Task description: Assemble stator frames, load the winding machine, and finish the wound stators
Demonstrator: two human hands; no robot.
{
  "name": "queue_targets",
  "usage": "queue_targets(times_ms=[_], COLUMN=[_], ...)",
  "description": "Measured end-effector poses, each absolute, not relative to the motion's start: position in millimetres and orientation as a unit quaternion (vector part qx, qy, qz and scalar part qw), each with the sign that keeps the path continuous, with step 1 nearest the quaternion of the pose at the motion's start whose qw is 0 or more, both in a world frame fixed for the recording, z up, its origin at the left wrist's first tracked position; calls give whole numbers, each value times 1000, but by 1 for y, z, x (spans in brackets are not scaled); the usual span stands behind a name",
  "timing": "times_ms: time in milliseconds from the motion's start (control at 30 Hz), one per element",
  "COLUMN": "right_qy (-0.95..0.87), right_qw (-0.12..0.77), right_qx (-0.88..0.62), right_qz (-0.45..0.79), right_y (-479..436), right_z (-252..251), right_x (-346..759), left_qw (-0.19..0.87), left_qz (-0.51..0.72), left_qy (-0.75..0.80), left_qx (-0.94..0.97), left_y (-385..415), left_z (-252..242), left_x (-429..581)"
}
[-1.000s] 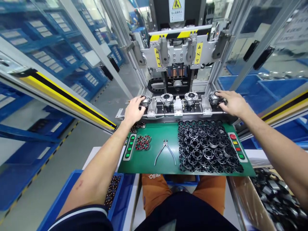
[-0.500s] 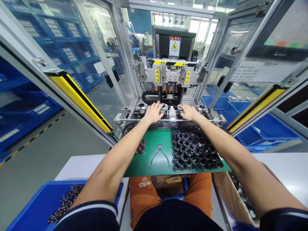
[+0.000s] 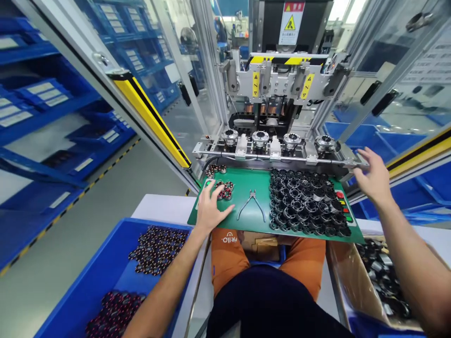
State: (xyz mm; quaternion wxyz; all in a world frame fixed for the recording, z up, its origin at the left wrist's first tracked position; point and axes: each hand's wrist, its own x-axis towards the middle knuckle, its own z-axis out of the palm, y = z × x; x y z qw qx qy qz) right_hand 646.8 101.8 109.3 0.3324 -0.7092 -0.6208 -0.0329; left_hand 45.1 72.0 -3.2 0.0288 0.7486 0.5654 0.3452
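My left hand (image 3: 211, 209) hovers over the left side of the green work mat (image 3: 243, 177), fingers spread and holding nothing I can see. Just beyond its fingertips are several copper-wound motor stators (image 3: 227, 190). My right hand (image 3: 374, 177) is at the right end of the machine's rail, open, with thumb and fingers apart. Four-jaw-like round fixtures (image 3: 260, 139) stand in a row along that rail, each topped by a dark ring. A dense block of black ring cores (image 3: 295, 192) covers the mat's right half. Blue-handled cutting pliers (image 3: 252, 199) lie between the two groups.
A blue bin (image 3: 121, 277) at lower left holds many wound stators. At lower right a cardboard box (image 3: 347, 286) contains black and metal parts. Coloured buttons (image 3: 340, 195) line the mat's right edge. Yellow bars (image 3: 151, 119) flank the machine opening.
Both hands have left the fixtures on the rail. My left hand came back down to the stators on the mat; my right hand swung out to the right. The view has tilted downward.
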Motion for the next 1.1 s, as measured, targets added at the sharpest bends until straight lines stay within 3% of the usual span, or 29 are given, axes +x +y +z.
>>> queue_targets(times_ms=[133,267,400,600,733,867,1000,1100], right_qy=[-517,-478,-470,-497,-511,-518,-522,-528], right_qw=[396,382,355,335,324,322,314,300], right_qx=[-758,-791,-808,-800,-794,-790,-789,-791], right_qz=[-34,-5,-4,-35,-55,-70,-75,-68], right_y=[0,-63,-73,-73,-75,-75,-76,-78], right_z=[40,-24,-57,-61,-59,-57,-53,-45], right_x=[646,628,624,627,624,621,618,617], left_qw=[36,49,56,45,143,282,342,379], left_qz=[295,294,361,539,656,645,610,601], left_qy=[598,601,573,539,509,515,511,471], left_qx=[744,742,734,645,539,489,500,523], left_y=[68,74,73,28,-43,-111,-144,-155], left_z=[-19,-12,-6,-5,-15,-42,-56,-41], left_x=[58,68,73,82,100,112,107,102])
